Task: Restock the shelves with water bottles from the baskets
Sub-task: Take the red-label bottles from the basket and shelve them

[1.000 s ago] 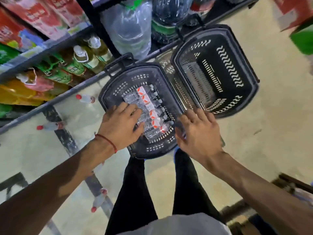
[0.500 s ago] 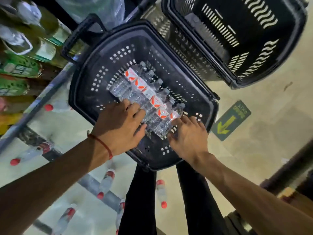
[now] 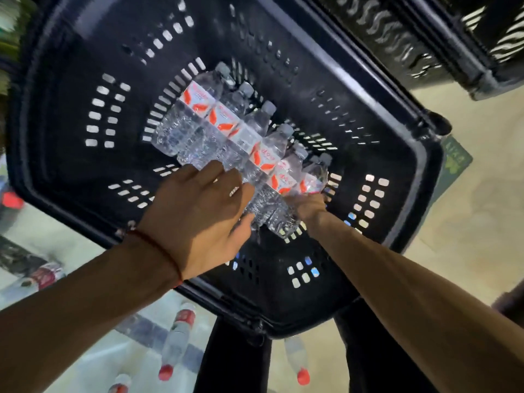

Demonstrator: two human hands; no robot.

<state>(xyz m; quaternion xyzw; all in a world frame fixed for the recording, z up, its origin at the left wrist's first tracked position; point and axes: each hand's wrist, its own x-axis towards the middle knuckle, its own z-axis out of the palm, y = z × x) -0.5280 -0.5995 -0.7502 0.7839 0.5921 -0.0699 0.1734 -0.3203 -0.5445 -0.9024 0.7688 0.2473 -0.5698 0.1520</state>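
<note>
Black basket (image 3: pixel 85 194) fills most of the view, tilted. A row of water bottles (image 3: pixel 226 131) lies flat on its floor, side by side. The row runs diagonally from far left to near right, caps toward far right, with white labels marked in red.

Left hand (image 3: pixel 198 219) is inside the basket at the near-left of the row. Its fingers (image 3: pixel 218 177) are nearly straight and close together, laid on the bottles' base ends. The thumb is spread apart, touching a bottle's side. There's a ring on one finger and a red thread (image 3: pixel 158 251) at the wrist.

Right hand (image 3: pixel 307 207) is deeper in, at the near-right end of the row and touching the last bottles. Its fingers are hidden behind the bottles, so I can't tell whether they're curled or straight.

Second basket (image 3: pixel 453 38) sits at far right, just beside the first. Red-capped bottles (image 3: pixel 178 336) lie on a pale surface at near left, below the basket. Green floor sign (image 3: pixel 453 163) is at right, partly hidden by the rim.
</note>
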